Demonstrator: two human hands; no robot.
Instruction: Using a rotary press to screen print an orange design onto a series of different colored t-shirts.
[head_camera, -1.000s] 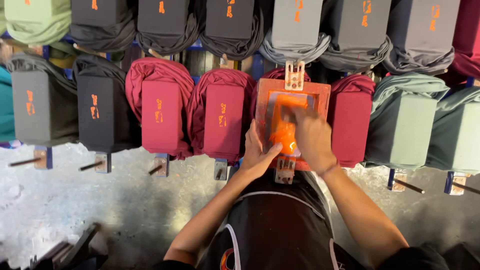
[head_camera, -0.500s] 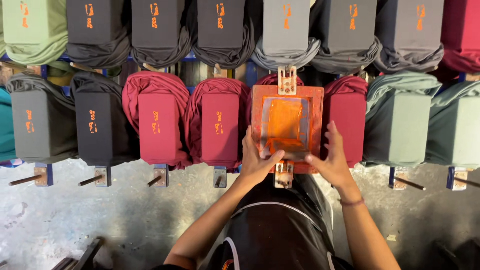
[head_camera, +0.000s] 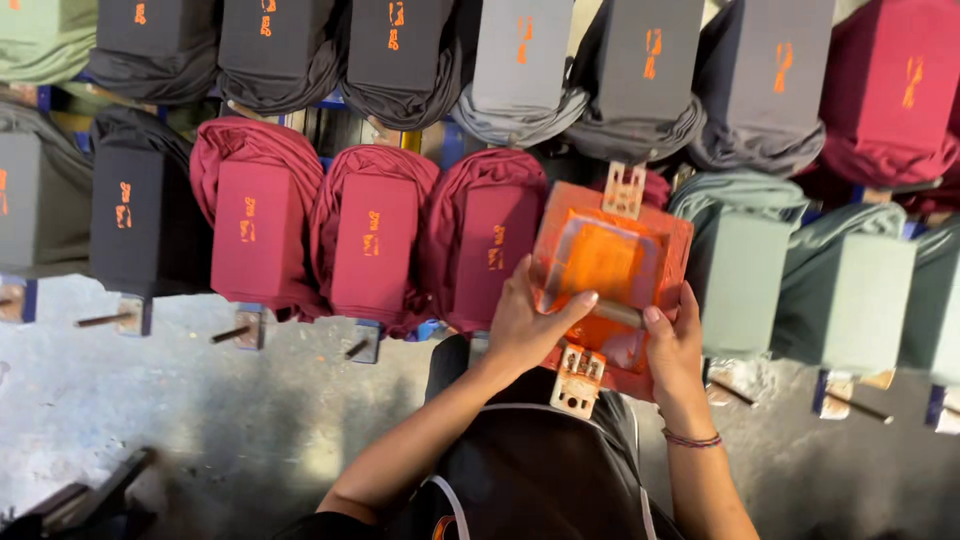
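Left hand (head_camera: 525, 330) and right hand (head_camera: 675, 345) gripping orange printing screen (head_camera: 610, 265), maroon shirt (head_camera: 485, 240) beside

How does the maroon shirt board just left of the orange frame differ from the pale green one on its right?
The maroon shirt board is dark red and carries a small orange print; the pale green shirt board is grey-green and looks blank. The maroon one lies beside the left hand, the green one beside the right hand. Both are shirts stretched over flat boards in one row.

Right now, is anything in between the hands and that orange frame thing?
No, nothing visible. The left hand and right hand are already touching the orange printing frame, gripping its near edge, with the frame tilted over a maroon shirt board.
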